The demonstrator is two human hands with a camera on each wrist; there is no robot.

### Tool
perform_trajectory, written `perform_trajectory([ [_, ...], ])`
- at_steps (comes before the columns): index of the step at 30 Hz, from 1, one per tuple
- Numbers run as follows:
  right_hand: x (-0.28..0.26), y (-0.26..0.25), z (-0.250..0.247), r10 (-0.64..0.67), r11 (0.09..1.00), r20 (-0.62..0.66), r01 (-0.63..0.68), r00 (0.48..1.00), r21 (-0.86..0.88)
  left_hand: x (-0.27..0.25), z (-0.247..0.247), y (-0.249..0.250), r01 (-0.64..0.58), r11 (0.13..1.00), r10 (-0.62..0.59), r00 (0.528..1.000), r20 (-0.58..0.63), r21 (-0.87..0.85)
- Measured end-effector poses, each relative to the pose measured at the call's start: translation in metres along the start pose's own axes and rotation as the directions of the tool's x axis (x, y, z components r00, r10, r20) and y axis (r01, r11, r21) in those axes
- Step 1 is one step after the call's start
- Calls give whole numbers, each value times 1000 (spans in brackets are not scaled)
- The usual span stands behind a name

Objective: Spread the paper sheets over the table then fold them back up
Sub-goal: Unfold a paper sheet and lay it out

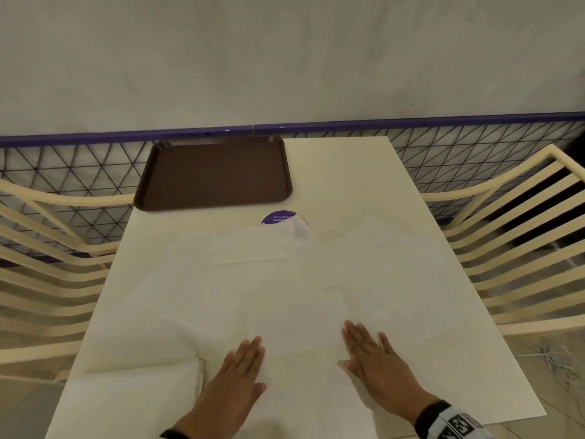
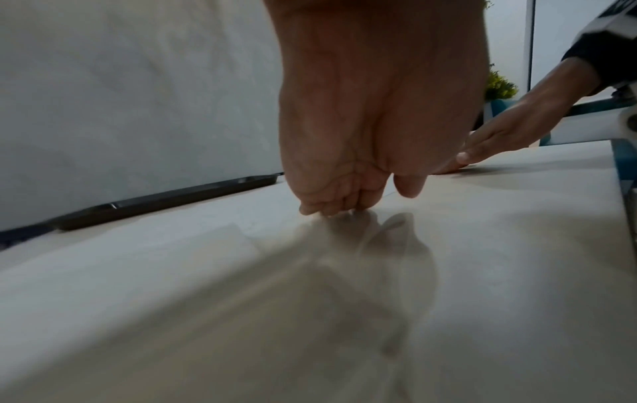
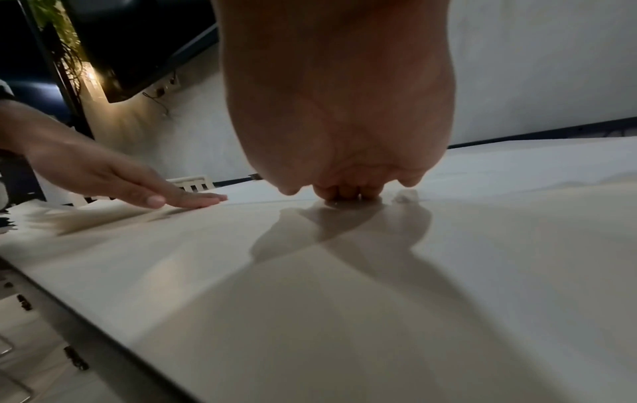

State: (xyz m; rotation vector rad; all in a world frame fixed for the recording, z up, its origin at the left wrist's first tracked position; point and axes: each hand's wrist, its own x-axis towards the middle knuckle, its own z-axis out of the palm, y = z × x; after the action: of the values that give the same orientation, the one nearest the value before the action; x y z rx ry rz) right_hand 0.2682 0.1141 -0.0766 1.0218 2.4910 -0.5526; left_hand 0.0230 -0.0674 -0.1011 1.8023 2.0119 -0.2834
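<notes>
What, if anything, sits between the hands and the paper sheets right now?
Nothing visible does. The left hand and right hand both lie flat, palms down, directly on the paper sheets spread over the table. The brown tray sits at the far left corner, clear of the sheets.

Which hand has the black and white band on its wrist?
The right hand, flat on the white paper sheet. Its wrist wears a black band with a checkered tag; the left hand shows no such tag.
</notes>
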Motion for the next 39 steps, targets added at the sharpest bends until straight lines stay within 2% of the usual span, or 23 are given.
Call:
perform_trajectory([
  [2,-2,-2,1,2,995,3,-2,1000,-96,1,-11,-1,-26,1000,28,989,-147,17],
  [6,4,-3,3,-73,982,-83,57,994,-181,31,-58,-3,42,992,-85,924,-372,-122],
  [7,5,-5,1,-75,979,-91,55,993,-198,43,-70,-5,73,983,-131,925,-356,-169],
  [9,9,-8,-5,-91,976,-117,66,989,-205,62,-84,-9,128,962,-169,973,-157,-240],
  [11,14,-8,-14,-117,981,-144,91,983,-171,74,-98,-7,200,953,-209,978,-18,-228],
  [14,27,-19,-35,-90,992,-305,58,948,-110,81,-107,-4,260,924,-265,964,21,-279],
  [16,34,-34,-55,-95,995,-354,77,930,-65,78,-106,-2,250,927,-250,968,36,-280],
  [18,41,-52,-68,-169,985,-325,166,930,-35,71,-101,0,186,955,-203,977,-56,-231],
  [19,46,-60,-73,-221,975,-310,211,925,-66,65,-101,3,145,953,-185,973,-134,-266],
  [21,54,-75,-81,-311,950,-261,291,914,-114,50,-101,6,55,909,-185,942,-282,-413],
  [23,58,-89,-88,-333,943,-205,321,920,-88,31,-103,1,23,815,-260,907,-330,-579],
  [27,57,-110,-104,-255,935,-159,285,954,212,-22,-120,-24,-4,596,-500,780,-375,-803],
  [32,61,-162,-107,-281,842,-66,279,957,462,-89,-114,-87,27,404,-733,608,-306,-914],
  [34,63,-187,-101,-281,790,-24,246,959,561,-112,-104,-110,15,297,-797,555,-239,-955],
  [36,65,-210,-91,-269,761,45,184,962,622,-132,-93,-128,10,214,-831,528,-177,-977],
  [39,67,-235,-67,-267,744,176,87,947,662,-153,-72,-148,142,195,-853,512,-96,-971],
])
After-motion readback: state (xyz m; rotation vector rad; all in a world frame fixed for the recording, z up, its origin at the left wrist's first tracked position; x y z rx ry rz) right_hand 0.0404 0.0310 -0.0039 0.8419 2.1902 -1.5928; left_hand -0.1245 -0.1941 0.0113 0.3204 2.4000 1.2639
